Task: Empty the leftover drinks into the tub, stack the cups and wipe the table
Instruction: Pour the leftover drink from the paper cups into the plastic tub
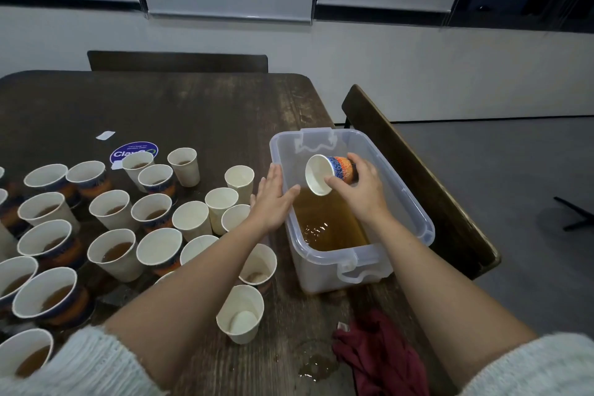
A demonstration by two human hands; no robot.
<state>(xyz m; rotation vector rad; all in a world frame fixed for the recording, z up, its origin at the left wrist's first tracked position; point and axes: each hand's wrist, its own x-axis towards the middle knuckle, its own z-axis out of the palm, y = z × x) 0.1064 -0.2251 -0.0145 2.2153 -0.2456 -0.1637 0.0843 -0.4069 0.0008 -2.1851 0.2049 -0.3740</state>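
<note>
Cup [331, 172] lies tipped over the tub [414, 212], gripped by the right hand [363, 193]; left hand [273, 199], flat at nine o'clock, steadies. Drain fully first.

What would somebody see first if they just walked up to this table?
Probably the right hand tipping a patterned cup on its side over the clear tub of brown drink at the table's right edge. Next, the crowd of paper cups on the left, many holding drink, and the red cloth by a small spill in front.
</note>
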